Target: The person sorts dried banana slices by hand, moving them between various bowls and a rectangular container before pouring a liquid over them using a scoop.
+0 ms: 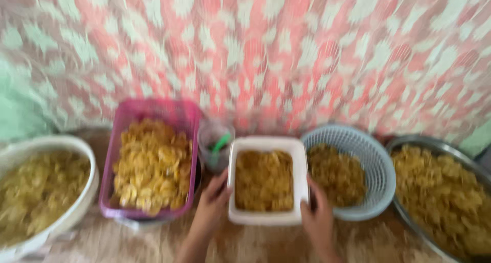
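A white rectangular tub [267, 143] full of brownish-yellow chips sits in the middle of the table. My left hand [212, 207] grips its left wall and my right hand [318, 217] grips its right wall near the front corner. The picture is blurred, so finger detail is unclear.
A pink basket [148, 109] of yellow chips stands left of the tub, a white round bowl [76, 145] of chips at far left. A clear cup [215, 140] with a green utensil stands behind. A blue round basket [376, 163] and a metal basin [434, 143] lie right. A patterned curtain [266, 48] hangs behind.
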